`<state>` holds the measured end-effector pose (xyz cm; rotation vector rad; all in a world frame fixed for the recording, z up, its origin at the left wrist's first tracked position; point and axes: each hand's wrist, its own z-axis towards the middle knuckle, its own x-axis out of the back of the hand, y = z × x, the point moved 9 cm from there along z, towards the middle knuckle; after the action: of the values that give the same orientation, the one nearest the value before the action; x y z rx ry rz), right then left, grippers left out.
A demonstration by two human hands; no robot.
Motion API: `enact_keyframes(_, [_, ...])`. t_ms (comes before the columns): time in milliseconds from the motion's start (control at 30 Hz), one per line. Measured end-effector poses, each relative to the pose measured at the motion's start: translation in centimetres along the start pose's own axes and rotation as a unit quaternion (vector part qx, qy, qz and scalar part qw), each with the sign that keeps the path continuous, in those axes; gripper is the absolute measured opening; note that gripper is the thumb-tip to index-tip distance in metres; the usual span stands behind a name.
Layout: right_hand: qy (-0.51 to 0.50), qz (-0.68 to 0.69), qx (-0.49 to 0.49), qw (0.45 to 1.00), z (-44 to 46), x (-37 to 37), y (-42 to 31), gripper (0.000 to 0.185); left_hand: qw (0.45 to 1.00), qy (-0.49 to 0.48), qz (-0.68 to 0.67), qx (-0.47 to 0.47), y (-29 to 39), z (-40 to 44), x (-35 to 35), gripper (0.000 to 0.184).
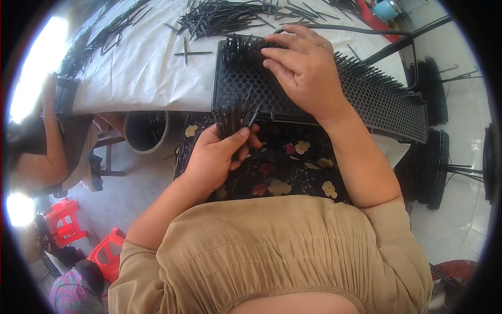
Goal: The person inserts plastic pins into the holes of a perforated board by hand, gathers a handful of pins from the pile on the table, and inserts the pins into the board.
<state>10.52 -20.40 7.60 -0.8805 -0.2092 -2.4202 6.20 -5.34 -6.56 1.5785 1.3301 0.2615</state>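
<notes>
A bundle of thin black sticks [232, 118] is upright in my left hand [217, 149], whose fingers and thumb close round its lower end. One stick leans out to the right near the thumb. Above and to the right, my right hand [306, 70] is over the upper edge of a black perforated rack [246, 86], fingers bent; whether its fingertips pinch a stick is too small to tell. Rows of black sticks [361, 68] stand in the rack's holes along its far edge, partly hidden by my right hand.
Loose black sticks [219, 18] lie piled on the white-covered table [146, 68]. A round bin [146, 131] stands below the table edge. Another person's arm [51, 125] is at the left, beside another rack. Red stools [65, 222] are lower left; black racks [436, 157] hang at the right.
</notes>
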Motion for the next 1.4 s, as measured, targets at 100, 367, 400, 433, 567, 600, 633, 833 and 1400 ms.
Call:
enact_keyframes(100, [0.029, 0.045, -0.019, 0.998, -0.3, 1.8, -1.2, 0.017, 1.000, 0.001, -0.002, -0.010, 0.3, -0.2, -0.1, 0.020])
enact_keyframes(367, [-0.086, 0.489, -0.493, 0.715, -4.3, -1.4, 2.1, 0.017, 0.997, -0.037, 0.054, -0.041, 1.2, -0.3, -1.0, 0.017])
enact_keyframes(400, [-0.023, 0.412, -0.451, 0.791, -3.7, 0.0, 3.5, 0.018, 1.000, -0.026, 0.007, 0.004, 0.6, 0.0, -0.5, 0.017])
enact_keyframes(433, [0.040, 0.329, -0.401, 0.854, -3.3, 1.4, 4.5, 0.020, 0.998, -0.014, -0.040, 0.049, 0.0, 0.1, -0.1, 0.018])
enact_keyframes(567, [0.119, 0.161, -0.209, 0.957, -2.3, 3.6, 3.7, 0.020, 0.990, -0.046, -0.108, 0.074, -0.5, -0.1, -0.5, 0.024])
enact_keyframes(600, [0.104, 0.122, -0.202, 0.966, -2.1, 3.8, 2.9, 0.021, 0.990, -0.047, -0.109, 0.076, -0.4, -0.3, -0.8, 0.024])
enact_keyframes(633, [0.103, 0.122, -0.202, 0.966, -2.3, 3.6, 2.8, 0.021, 0.988, -0.025, -0.123, 0.084, -0.1, -0.5, -1.0, 0.028])
enact_keyframes(833, [0.042, 0.084, -0.145, 0.985, -1.9, 2.3, 1.5, 0.020, 0.984, -0.026, -0.155, 0.090, -0.1, -0.4, -1.0, 0.032])
enact_keyframes(1400, [0.081, 0.398, -0.407, 0.818, -5.0, 2.9, 4.4, 0.017, 0.998, -0.002, -0.066, 0.007, 0.7, 0.1, 0.0, 0.025])
